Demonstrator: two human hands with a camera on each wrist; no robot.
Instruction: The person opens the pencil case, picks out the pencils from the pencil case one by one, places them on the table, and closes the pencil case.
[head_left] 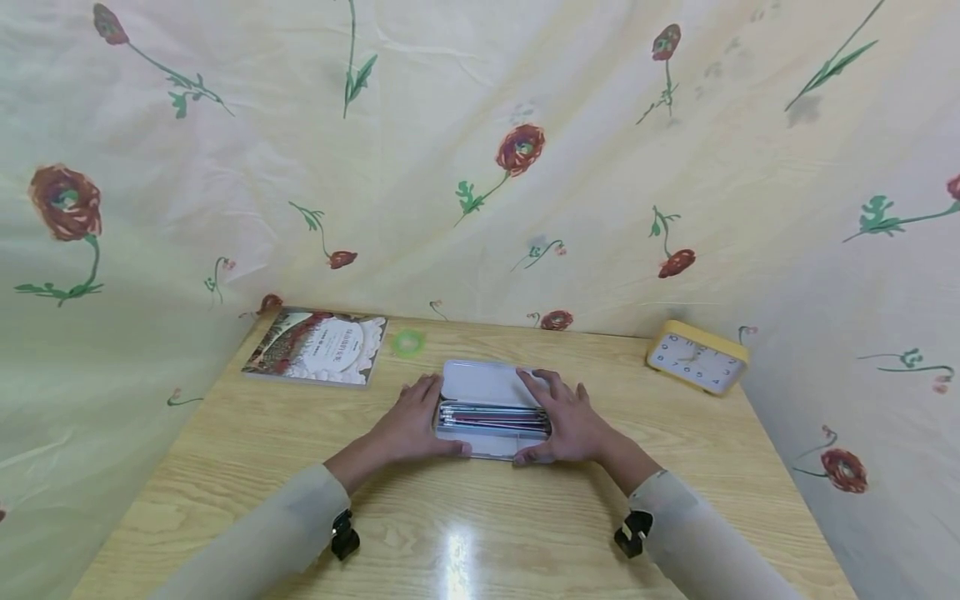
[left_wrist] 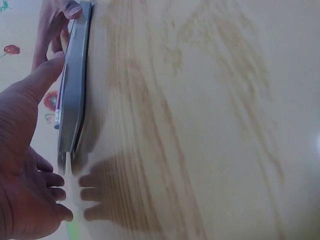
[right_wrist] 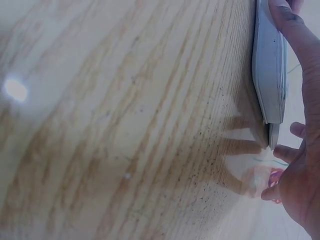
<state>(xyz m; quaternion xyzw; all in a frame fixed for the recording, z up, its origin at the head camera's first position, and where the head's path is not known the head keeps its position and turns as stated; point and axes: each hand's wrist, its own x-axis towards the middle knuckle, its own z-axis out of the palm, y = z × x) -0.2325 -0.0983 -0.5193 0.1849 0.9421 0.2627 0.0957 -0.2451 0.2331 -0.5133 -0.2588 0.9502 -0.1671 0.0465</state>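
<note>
An opened pencil case [head_left: 491,446] lies on the table, several pencils [head_left: 491,418] lengthwise inside and its pale lid [head_left: 480,381] folded back on the far side. At its left end is my left hand [head_left: 411,421], thumb on the near edge, fingers stretched along the end. My right hand [head_left: 572,421] spans the right end, its thumb at the near corner and its fingers spread by the lid. The left wrist view shows the left thumb [left_wrist: 47,75] at the case's upper edge. In the right wrist view, the right fingers [right_wrist: 286,152] extend beside the lid's end.
A book [head_left: 318,346] with a printed cover lies at the back left, beside a green tape roll [head_left: 408,342]. At the back right stands a yellow alarm clock [head_left: 697,358]. Flower-patterned cloth [head_left: 420,167] encloses the wooden table [head_left: 420,517] behind and at the sides.
</note>
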